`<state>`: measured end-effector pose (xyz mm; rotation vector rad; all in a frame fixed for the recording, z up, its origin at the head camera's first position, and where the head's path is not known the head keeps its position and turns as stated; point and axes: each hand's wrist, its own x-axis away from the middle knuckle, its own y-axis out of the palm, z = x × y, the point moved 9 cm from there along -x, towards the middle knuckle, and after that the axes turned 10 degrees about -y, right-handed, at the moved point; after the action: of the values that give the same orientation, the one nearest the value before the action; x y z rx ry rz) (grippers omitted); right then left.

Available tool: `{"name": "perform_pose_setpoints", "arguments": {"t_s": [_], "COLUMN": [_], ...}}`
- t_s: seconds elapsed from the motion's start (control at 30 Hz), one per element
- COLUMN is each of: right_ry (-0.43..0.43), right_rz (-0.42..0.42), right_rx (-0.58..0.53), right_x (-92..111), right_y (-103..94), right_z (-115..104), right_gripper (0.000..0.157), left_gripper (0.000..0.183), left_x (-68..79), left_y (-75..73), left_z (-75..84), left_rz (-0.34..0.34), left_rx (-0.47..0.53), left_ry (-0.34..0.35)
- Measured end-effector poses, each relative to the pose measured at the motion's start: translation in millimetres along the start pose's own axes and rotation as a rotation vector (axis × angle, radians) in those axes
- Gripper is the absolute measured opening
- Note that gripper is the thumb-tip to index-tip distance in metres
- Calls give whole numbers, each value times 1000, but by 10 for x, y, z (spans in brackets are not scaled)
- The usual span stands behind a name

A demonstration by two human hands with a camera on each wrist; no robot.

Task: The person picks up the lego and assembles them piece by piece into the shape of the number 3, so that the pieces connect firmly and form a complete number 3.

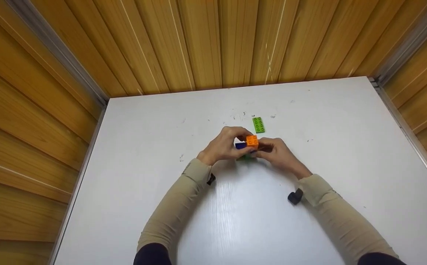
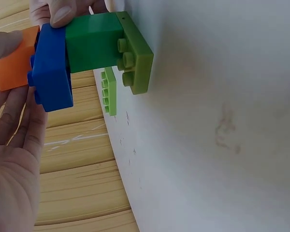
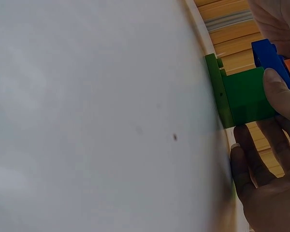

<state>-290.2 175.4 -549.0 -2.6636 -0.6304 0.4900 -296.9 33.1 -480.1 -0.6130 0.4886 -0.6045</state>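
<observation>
Between the hands stands a stack of toy building bricks. Its base is a light green studded plate [image 2: 141,60] low over the white table. On one end of the plate sits a dark green brick [image 2: 94,42], and above that a blue brick [image 2: 53,70] juts out to one side. An orange brick [image 1: 252,141] tops the stack, pinched between the thumb and fingers of my left hand [image 1: 222,144]. My right hand [image 1: 280,155] grips the stack from the other side, its thumb pressing where the green and blue bricks meet.
A second light green plate [image 1: 258,125] lies just beyond the hands on the white table [image 1: 143,154]. Wood-plank walls [image 1: 206,44] enclose the table at the back and sides. Black wrist-worn devices [image 1: 295,197] hang under the sleeves.
</observation>
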Motion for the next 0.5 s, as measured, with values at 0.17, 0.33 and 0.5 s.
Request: {"name": "perform_pose_setpoints", "arguments": {"t_s": [0.17, 0.33, 0.5], "right_ry": [12, 14, 1], "right_rz": [-3, -3, -6], "right_rx": [-3, -20, 6], "right_x": [-14, -22, -8], "right_y": [-2, 5, 1], "right_z": [-5, -8, -6], "right_gripper": [36, 34, 33], "left_gripper": [30, 28, 29], "left_x": [-3, 3, 7], "left_y": [-19, -30, -3], "left_z": [20, 48, 55], "left_rz": [6, 10, 13], "left_rx": [-46, -73, -91], "left_ry": [8, 18, 19]}}
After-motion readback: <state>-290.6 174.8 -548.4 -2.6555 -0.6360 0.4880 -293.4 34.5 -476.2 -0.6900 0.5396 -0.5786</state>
